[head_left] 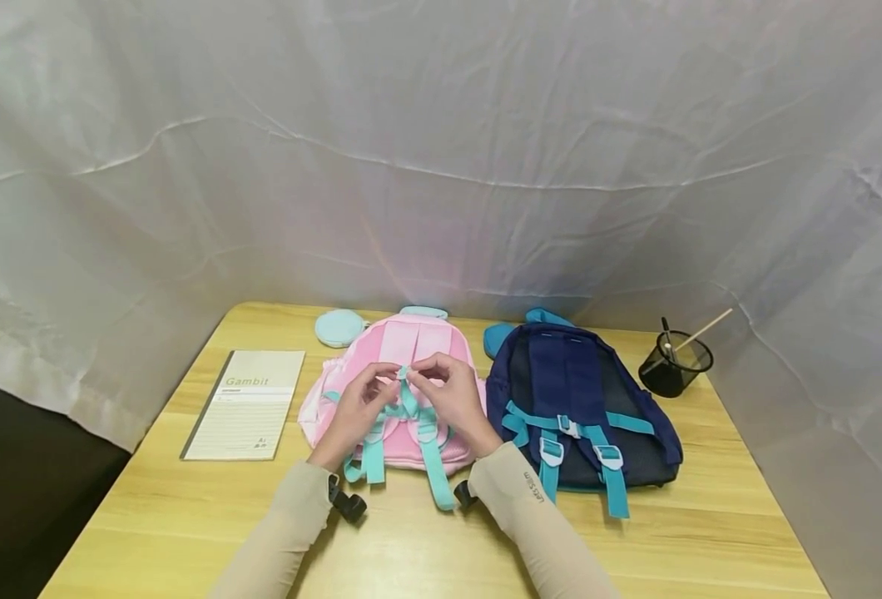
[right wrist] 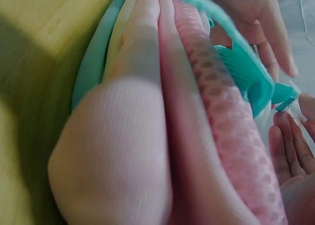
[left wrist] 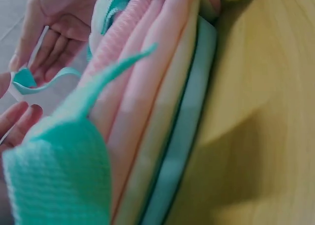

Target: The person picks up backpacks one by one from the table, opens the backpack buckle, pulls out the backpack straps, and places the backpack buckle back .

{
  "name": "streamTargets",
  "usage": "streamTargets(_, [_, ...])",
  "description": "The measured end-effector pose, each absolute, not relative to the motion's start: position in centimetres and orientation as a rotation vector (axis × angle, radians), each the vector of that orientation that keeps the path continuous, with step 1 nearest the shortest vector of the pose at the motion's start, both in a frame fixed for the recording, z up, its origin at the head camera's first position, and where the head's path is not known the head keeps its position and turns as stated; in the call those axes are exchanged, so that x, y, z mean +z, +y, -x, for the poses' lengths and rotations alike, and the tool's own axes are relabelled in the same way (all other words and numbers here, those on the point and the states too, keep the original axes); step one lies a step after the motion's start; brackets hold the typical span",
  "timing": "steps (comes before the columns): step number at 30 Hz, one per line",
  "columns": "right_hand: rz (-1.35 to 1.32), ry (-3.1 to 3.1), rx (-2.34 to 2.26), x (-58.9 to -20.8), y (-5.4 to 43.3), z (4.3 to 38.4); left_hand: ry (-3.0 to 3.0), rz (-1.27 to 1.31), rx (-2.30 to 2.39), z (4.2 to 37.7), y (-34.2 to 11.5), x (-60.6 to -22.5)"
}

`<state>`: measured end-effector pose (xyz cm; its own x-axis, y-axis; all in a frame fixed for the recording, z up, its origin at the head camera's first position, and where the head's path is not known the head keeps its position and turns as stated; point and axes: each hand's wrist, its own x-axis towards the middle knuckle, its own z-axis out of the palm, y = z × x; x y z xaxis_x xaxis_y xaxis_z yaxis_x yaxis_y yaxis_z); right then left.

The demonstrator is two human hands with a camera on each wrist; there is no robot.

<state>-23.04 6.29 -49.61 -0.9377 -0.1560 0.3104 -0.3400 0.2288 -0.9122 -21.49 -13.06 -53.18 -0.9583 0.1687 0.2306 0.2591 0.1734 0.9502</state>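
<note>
A pink backpack [head_left: 448, 345] lies on the table with its teal-strapped side up. Over its middle, my left hand [head_left: 359, 408] and right hand [head_left: 452, 395] meet, fingertips together. Between them they pinch a small pale plastic buckle [right wrist: 294, 101] on a teal strap [left wrist: 54, 82], lifted off the bag. Thumbs and fingertips partly cover the buckle, so I cannot tell whether its halves are joined. Two wider teal webbing straps [head_left: 436, 470] hang down toward the near table edge.
Right of the pink bag lies a navy backpack [head_left: 512, 358] with blue straps and white buckles. A notebook [head_left: 250, 408] is at left. A black mesh pen holder [head_left: 666, 378] with a pen and stick stands at far right. A pale blue round pouch [head_left: 339, 328] sits behind.
</note>
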Motion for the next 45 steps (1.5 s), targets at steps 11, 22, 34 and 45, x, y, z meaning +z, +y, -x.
streamTargets(11, [-0.496,-2.336,1.825,-49.6,6.6,22.9,-2.358,0.406,-1.859,21.9,-12.9,-52.4])
streamTargets(22, [-0.519,-2.376,1.871,-50.2,6.9,22.9,-2.291,0.282,-2.023,21.9,-12.7,-52.4])
streamTargets(34, [-0.516,-2.318,1.890,-50.3,7.0,22.7,-2.306,0.327,-2.003,21.8,-12.8,-52.5])
streamTargets(45, [-0.562,-2.366,1.887,-50.4,7.5,22.7,-2.323,0.361,-1.965,21.5,-12.6,-52.4])
